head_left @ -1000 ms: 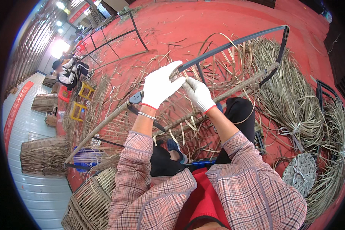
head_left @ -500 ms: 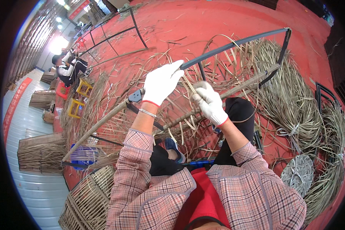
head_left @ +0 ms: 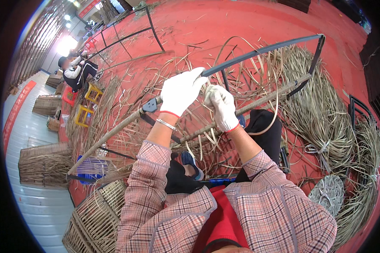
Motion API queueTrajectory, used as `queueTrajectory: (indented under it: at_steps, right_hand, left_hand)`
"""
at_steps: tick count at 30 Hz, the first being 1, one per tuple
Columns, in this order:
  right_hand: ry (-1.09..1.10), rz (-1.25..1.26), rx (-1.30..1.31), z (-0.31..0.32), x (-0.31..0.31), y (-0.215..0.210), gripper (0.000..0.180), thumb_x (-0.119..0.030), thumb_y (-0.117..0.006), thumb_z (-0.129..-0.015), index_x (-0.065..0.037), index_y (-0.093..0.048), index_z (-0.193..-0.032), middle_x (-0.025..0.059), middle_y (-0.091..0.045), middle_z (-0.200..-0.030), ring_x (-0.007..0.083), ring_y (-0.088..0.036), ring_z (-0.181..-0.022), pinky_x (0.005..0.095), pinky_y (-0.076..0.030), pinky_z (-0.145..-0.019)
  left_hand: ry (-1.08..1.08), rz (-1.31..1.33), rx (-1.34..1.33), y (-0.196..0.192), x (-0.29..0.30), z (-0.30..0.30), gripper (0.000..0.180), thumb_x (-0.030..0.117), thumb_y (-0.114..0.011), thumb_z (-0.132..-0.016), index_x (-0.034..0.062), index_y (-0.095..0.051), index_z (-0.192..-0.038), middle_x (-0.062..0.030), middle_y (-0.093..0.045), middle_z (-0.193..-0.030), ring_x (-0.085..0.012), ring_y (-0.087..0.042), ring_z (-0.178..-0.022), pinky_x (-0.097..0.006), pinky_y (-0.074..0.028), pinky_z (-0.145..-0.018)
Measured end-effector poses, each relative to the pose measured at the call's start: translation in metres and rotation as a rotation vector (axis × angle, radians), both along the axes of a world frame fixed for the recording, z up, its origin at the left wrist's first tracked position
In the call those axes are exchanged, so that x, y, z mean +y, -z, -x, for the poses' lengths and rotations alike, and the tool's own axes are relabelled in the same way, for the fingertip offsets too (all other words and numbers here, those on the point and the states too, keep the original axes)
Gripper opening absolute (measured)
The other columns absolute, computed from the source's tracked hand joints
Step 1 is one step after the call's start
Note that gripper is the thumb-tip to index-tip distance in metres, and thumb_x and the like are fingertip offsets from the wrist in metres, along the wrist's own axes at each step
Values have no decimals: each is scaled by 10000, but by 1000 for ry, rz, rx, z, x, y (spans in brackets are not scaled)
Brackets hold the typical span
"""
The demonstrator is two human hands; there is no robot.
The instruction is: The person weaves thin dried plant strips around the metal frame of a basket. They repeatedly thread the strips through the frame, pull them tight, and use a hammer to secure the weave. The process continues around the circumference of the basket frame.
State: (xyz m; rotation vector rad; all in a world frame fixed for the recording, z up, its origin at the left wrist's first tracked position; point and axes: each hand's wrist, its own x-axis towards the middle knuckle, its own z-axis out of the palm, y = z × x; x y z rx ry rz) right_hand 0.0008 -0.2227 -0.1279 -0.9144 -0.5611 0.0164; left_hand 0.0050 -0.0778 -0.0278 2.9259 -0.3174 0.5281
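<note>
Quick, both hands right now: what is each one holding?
Left hand: closed over the top bar of the dark metal frame.
Right hand: closed around a thin reed strip beside that bar.

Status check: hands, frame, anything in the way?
Left hand gripping dark metal frame bar. Right hand pinching a reed strand beside it. Loose reeds piled around.

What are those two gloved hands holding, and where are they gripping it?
The left hand grips the dark metal frame on its top bar, where the woven wrapping ends. The right hand pinches a thin cane strip near that bar.
</note>
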Motion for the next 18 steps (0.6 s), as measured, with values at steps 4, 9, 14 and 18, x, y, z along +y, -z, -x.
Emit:
queueTrajectory:
  at_steps: [4,9,14,18]
  right_hand:
    - [-18,21,64,19,-7,-18,262,-226,-520,-1076,-54,-606,-899,-21,-549,-835,68,-462,-770,246,-395,-712]
    - [-46,269,-85,8,-37,-79,247,-206,-553,-1056,-4,-645,-948,22,-620,-846,96,-561,-823,285,-478,-787]
    - [266,776,-403,-80,-13,-118,300,-267,-599,-1010,-9,-738,-1078,117,-768,-941,215,-702,-808,340,-541,-751]
    - [0,978,-208,-121,9,-118,322,-322,-627,-998,-38,-762,-1070,72,-761,-905,184,-690,-806,330,-538,-757]
  left_hand:
    - [-2,-78,16,-2,0,0,388,472,-545,-1007,222,-652,-1284,-77,-743,-913,-286,-724,-812,-394,-559,-695]
    - [90,122,-136,-1,5,18,382,344,-647,-957,221,-649,-1318,-88,-734,-1116,-289,-722,-953,-402,-569,-770]
    - [-6,118,-179,8,-1,21,478,329,-793,-817,175,-639,-1243,-59,-711,-1042,-280,-720,-884,-399,-567,-773]
    - [43,65,-376,16,-3,16,438,345,-786,-838,194,-684,-1237,-36,-701,-982,-252,-704,-817,-377,-553,-715]
